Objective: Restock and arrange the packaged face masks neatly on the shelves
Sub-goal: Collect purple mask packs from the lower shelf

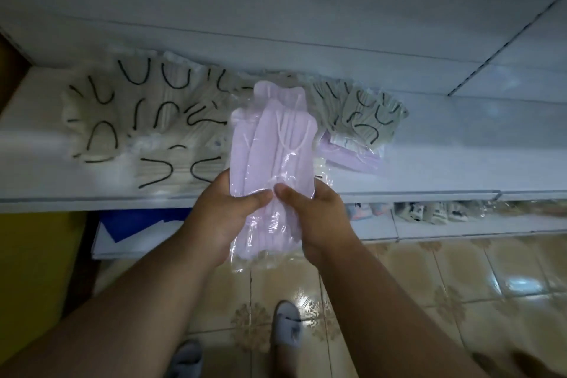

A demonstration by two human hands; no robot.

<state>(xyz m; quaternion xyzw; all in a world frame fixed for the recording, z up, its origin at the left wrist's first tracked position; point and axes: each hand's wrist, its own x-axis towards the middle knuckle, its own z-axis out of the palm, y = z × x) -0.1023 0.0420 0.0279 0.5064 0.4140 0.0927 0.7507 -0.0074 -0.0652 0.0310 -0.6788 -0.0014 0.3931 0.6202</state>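
Observation:
A stack of lilac face masks in clear plastic packs (270, 144) is held upright over the front edge of the white shelf (429, 163). My left hand (227, 212) grips its lower left side and my right hand (313, 212) grips its lower right side, thumbs on top. On the shelf to the left lie cream mask packs with black ear loops (147, 113). To the right lie grey-green mask packs (362, 113) on top of another lilac pack (352, 159).
A lower shelf (429, 230) holds more packaged masks (429, 212) at the right and a blue-and-white box (138, 233) at the left. A yellow surface (30, 270) stands at far left. Tiled floor and my slippers (287, 322) are below.

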